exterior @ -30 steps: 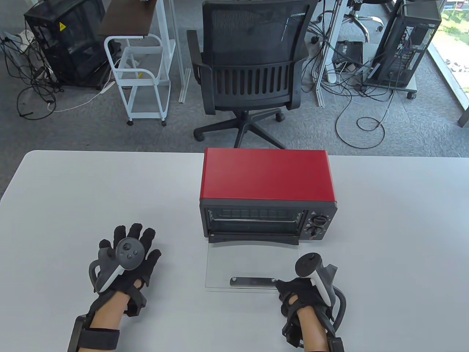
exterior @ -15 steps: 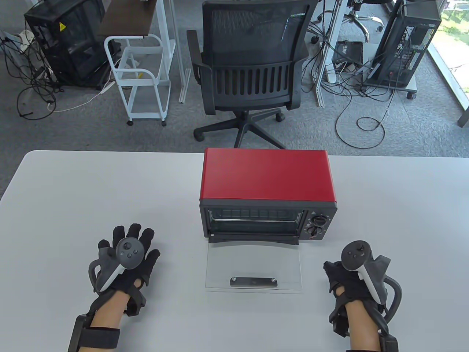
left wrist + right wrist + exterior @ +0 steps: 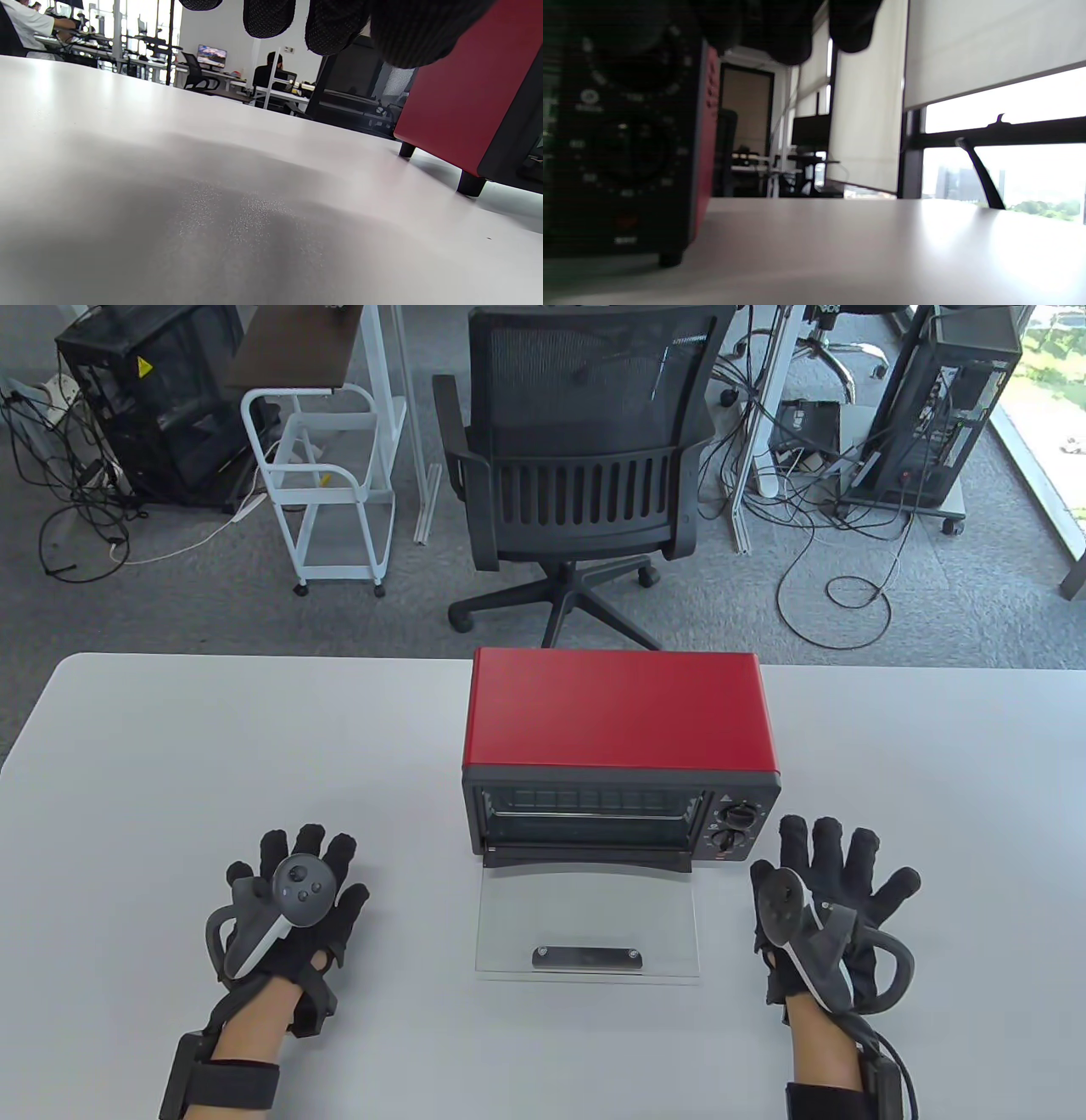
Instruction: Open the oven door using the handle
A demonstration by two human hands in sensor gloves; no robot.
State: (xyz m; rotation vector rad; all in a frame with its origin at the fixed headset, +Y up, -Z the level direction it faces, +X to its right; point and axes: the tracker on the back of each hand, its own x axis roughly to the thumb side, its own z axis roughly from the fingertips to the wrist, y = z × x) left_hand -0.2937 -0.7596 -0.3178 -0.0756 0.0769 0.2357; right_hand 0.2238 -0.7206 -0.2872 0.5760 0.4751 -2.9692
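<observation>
Nearest to me the two black-gloved hands lie flat on the pale grey bench (image 3: 170, 746), one to either side of the appliance; the left hand (image 3: 293, 899) rests palm down with its fingers (image 3: 310, 841) spread and holding nothing, well apart from the door, and the right hand (image 3: 827, 899) lies just beside the oven's control end, its fingers (image 3: 827, 836) likewise splayed and released, touching neither knob nor door; between them the clear glass oven door (image 3: 588, 929) is folded right down, lying about level over the bench with its free edge toward the person; the flat dark metal handle bar (image 3: 587, 957) sits along that near edge, fixed at both ends by small screws; to my eye the opening looks done, since the cavity stands uncovered; the door I would judge stiff, light and breakable, a bare sheet on a bottom hinge, so the handle bar is the place to take hold, at its middle, not the slick glass edge, and it should not be leaned on while it hangs out; behind it stands the small red-topped toaster oven (image 3: 619, 712) with its black front, wire rack dimly visible inside and two round black knobs (image 3: 736, 827) at the right; it stands on short black feet, as the wrist views show; beyond the bench are a black mesh office chair (image 3: 585, 449) and a white wire trolley (image 3: 327, 483).
</observation>
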